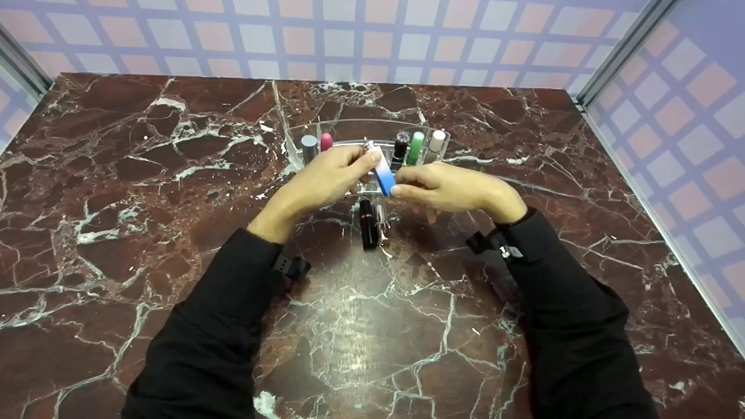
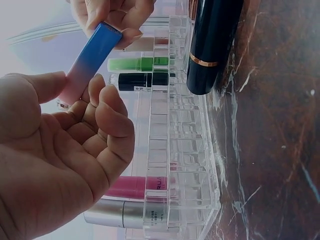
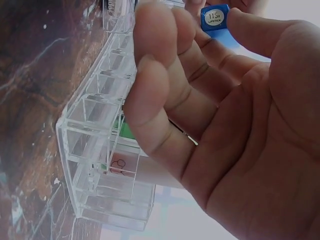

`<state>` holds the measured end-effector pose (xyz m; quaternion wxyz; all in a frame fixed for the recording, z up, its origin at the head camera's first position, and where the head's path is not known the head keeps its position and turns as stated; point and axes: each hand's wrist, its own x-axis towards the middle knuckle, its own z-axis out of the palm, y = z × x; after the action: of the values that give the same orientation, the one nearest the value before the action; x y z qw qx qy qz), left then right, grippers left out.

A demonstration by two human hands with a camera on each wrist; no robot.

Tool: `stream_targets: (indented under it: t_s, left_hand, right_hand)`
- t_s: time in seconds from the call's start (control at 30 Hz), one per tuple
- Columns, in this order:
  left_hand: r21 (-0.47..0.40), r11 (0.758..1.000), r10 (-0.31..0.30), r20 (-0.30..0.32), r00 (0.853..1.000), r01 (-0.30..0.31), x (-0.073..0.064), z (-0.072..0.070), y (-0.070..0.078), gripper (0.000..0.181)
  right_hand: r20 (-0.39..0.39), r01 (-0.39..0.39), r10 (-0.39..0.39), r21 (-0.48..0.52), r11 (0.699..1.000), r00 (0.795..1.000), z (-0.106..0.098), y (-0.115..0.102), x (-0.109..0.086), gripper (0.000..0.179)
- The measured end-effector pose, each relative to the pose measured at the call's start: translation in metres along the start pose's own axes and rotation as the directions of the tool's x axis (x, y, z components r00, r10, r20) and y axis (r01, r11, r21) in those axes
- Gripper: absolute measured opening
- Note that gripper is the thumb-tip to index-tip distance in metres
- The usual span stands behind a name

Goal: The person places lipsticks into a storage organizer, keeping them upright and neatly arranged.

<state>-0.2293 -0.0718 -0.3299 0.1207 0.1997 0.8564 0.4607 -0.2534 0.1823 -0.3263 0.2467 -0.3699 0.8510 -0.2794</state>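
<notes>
Left hand (image 1: 329, 177) pinches the pale end of the lipstick (image 1: 383, 173) between thumb and fingers; right hand (image 1: 445, 187) pinches its blue end, label (image 3: 215, 18) reading 115. Lipstick held tilted over the clear rack (image 2: 159, 112). Rack holds grey (image 1: 309, 148) and pink (image 1: 326, 141) tubes at left, green tube (image 1: 416, 148) at right. Black tube (image 1: 368, 226) sits just in front.

Blue tube (image 3: 215, 18): "115 LIPSTICK" — pink tube (image 2: 131, 186): "RUA", perhaps.
</notes>
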Motion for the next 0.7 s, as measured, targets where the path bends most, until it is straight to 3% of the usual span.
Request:
stream_targets:
  t_s: [0.33, 0.53, 0.7]
  left_hand:
    - [-0.032, 0.999, 0.005, -0.004, 1.000, -0.005, 0.0008, 0.0003, -0.0002, 0.042]
    - [-0.132, 0.991, -0.004, -0.053, 0.999, -0.003, 0.0020, 0.0011, -0.0001, 0.036]
    - [-0.200, 0.979, 0.029, -0.088, 0.996, -0.046, 0.0040, 0.0004, -0.0001, 0.031]
  right_hand:
    - [0.003, 0.017, -0.017, -0.012, 1.000, 1.000, 0.0007, 0.0007, 0.0012, 0.037]
    - [-0.012, 0.006, -0.006, -0.006, 1.000, 1.000, 0.0011, 0.0005, 0.0011, 0.037]
    - [-0.007, 0.019, -0.019, -0.002, 1.000, 1.000, 0.0014, -0.0003, 0.0015, 0.038]
